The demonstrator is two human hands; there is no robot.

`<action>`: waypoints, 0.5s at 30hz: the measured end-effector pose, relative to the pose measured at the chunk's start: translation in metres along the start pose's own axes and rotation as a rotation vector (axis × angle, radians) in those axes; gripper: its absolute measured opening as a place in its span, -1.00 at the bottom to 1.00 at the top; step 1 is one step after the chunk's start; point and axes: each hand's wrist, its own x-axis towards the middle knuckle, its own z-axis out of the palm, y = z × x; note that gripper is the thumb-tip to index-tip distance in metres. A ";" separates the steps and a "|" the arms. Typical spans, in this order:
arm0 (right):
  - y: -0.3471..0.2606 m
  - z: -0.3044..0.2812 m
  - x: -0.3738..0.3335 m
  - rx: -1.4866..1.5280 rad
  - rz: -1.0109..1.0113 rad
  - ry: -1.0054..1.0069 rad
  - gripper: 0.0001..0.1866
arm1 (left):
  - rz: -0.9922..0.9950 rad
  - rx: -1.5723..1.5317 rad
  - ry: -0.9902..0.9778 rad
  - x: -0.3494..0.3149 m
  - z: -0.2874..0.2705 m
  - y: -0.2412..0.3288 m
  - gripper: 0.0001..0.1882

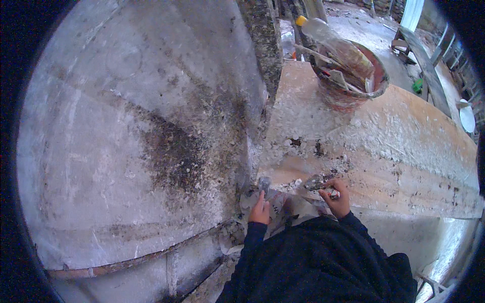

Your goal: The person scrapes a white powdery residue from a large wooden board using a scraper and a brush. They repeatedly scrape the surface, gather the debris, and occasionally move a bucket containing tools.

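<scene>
In my left hand (259,210) is a small flat grey scraper (264,183), its wide end pointing away from me. My right hand (336,199) is closed around a trowel-like tool (315,182) with a dark, crusted blade aimed to the left; most of its handle is hidden by the fingers. Both hands are over the near edge of a tan board (283,171) strewn with white flakes and dark crumbs. Between the hands and my body lies a crumpled pale sheet or sack (284,206) with printing on it.
A dirty red bucket (348,103) stands farther back on the board, holding sticks and a clear bottle (328,38) with a yellow cap. To my left spreads a large grey, dark-stained panel (101,166). A rough upright post (260,45) rises between panel and board.
</scene>
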 end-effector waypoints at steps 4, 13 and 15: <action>0.015 0.010 0.003 0.036 -0.010 0.034 -0.78 | -0.058 0.046 -0.095 0.058 -0.004 0.020 -0.50; -0.003 0.009 0.008 -0.006 -0.045 0.031 -0.79 | 0.138 0.051 -0.003 0.083 0.010 -0.008 -0.49; -0.007 0.012 0.009 -0.015 -0.069 0.023 -0.80 | 0.060 0.083 -0.066 0.108 0.003 0.011 -0.50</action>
